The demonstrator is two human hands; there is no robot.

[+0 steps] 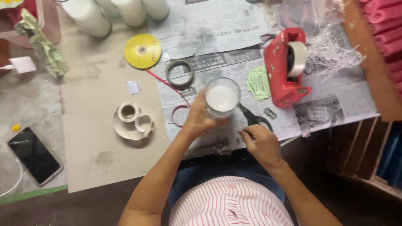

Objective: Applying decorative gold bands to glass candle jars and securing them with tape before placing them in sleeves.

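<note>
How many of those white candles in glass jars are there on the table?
4: one glass candle in the left hand, three more along the top edge. Others may lie beyond the frame.

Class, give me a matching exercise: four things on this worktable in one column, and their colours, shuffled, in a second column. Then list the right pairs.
Things:
1. disc
2. tape dispenser
3. phone
4. candle in the left hand

Colours:
A. black
B. white
C. yellow
D. red

Pairs: 1-C, 2-D, 3-A, 4-B
</note>
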